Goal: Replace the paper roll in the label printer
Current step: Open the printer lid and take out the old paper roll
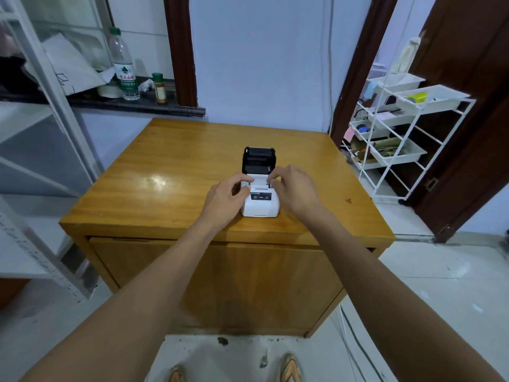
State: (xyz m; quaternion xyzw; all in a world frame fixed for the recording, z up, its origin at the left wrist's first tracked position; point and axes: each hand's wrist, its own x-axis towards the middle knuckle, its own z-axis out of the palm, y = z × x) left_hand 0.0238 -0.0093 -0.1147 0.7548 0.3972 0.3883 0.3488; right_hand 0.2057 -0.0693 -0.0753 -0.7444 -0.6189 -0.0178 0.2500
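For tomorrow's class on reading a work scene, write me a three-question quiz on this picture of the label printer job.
1. True or false: the label printer's lid is closed.
2. Where does the printer stand?
   A. on the wooden cabinet
   B. on the floor
   C. on the white rack
3. Fill in: white paper shows in the open bay between the left hand and the ____ hand.

Key
1. False; it stands tilted back, open.
2. A
3. right
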